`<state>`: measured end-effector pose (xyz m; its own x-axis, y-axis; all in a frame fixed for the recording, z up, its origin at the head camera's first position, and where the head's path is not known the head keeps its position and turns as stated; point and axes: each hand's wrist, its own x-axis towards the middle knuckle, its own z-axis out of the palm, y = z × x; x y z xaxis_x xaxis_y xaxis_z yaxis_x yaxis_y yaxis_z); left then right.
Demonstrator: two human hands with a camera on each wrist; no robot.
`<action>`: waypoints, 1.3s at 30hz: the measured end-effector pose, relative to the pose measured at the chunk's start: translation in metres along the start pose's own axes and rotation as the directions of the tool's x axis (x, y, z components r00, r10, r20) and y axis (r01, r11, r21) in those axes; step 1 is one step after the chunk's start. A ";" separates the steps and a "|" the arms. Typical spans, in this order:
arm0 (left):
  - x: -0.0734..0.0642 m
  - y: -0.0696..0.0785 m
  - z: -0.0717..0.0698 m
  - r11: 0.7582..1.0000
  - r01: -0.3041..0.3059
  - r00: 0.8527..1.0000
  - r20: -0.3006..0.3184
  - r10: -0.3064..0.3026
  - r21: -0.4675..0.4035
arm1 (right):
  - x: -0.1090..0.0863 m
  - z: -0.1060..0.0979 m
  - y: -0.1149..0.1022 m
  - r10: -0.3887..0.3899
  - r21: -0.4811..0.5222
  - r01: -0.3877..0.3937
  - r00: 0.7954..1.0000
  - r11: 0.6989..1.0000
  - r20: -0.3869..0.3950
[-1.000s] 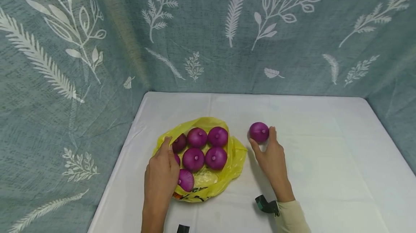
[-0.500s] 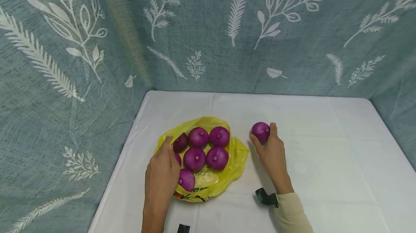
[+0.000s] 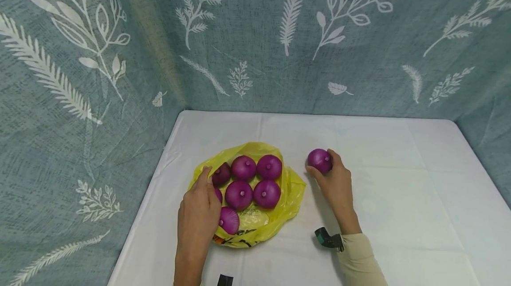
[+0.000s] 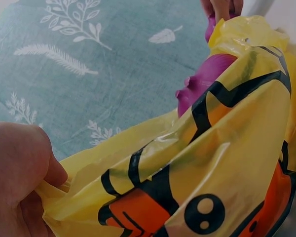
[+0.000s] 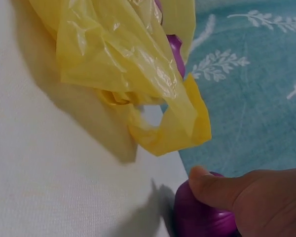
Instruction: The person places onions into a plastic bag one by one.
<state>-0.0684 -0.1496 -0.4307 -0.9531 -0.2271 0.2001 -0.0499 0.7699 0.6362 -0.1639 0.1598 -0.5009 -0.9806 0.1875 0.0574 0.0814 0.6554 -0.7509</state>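
A yellow plastic bag [image 3: 293,195] with black and orange print lies open on the table, several purple onions [image 3: 238,195] inside it. My left hand [image 3: 199,213] pinches the bag's left rim between thumb and fingers, as the left wrist view shows up close. To the right of the bag, my right hand [image 3: 336,188] grips a single purple onion [image 3: 318,160], thumb on its near side and fingers round its right side. In the right wrist view the thumb [image 5: 214,190] presses on that onion. Part of the bag's left side is hidden behind my left hand.
A white cloth covers the table [image 3: 407,197]. Behind and to the left hangs a teal curtain [image 3: 255,33] with white leaf prints. A black wrist camera [image 3: 327,238] sits on the right wrist, and another black piece [image 3: 225,280] shows at the bottom edge.
The right hand's fingers have closed in round the lone onion, which has turned slightly. The left hand still holds the bag's rim in the same spot.
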 end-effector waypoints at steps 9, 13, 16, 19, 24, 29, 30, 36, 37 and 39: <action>0.000 0.001 -0.002 1.000 0.014 1.000 0.004 -0.014 -0.006 | -0.004 -0.003 -0.006 -0.050 0.042 0.050 0.999 0.998 0.002; 0.000 0.001 -0.002 1.000 0.015 1.000 0.003 -0.015 -0.012 | -0.008 -0.008 -0.015 -0.100 0.085 0.099 0.995 0.991 0.006; -0.001 0.001 -0.002 1.000 0.019 1.000 0.003 -0.019 -0.015 | -0.012 -0.015 -0.025 -0.153 0.116 0.152 0.988 0.981 -0.003; -0.001 0.001 -0.002 1.000 0.022 1.000 0.003 -0.022 -0.014 | -0.018 -0.021 -0.038 -0.201 0.150 0.200 0.980 0.968 -0.010; -0.001 0.001 -0.002 1.000 0.021 1.000 -0.005 -0.021 -0.010 | -0.031 -0.030 -0.058 -0.268 0.202 0.262 0.963 0.944 0.001; -0.001 0.002 -0.003 1.000 0.019 1.000 -0.010 -0.019 -0.011 | -0.044 -0.035 -0.074 -0.318 0.233 0.304 0.948 0.924 0.024; -0.002 0.002 -0.003 1.000 0.021 1.000 -0.008 -0.021 -0.011 | -0.047 -0.036 -0.077 -0.326 0.237 0.310 0.945 0.921 0.030; -0.002 0.003 -0.004 0.999 0.038 0.999 0.007 -0.038 -0.007 | -0.062 -0.037 -0.090 -0.386 0.238 0.362 0.921 0.901 0.060; -0.002 0.003 -0.004 0.999 0.041 0.999 0.009 -0.041 -0.006 | -0.064 -0.037 -0.091 -0.398 0.237 0.374 0.915 0.897 0.065; -0.002 0.004 -0.004 0.999 0.045 0.999 0.011 -0.045 -0.007 | -0.069 -0.036 -0.095 -0.418 0.235 0.389 0.905 0.891 0.084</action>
<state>-0.0652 -0.1490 -0.4254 -0.9530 -0.2549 0.1636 -0.0903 0.7547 0.6499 -0.0976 0.1113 -0.4102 -0.9360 -0.1652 0.3107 -0.3514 0.4847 -0.8010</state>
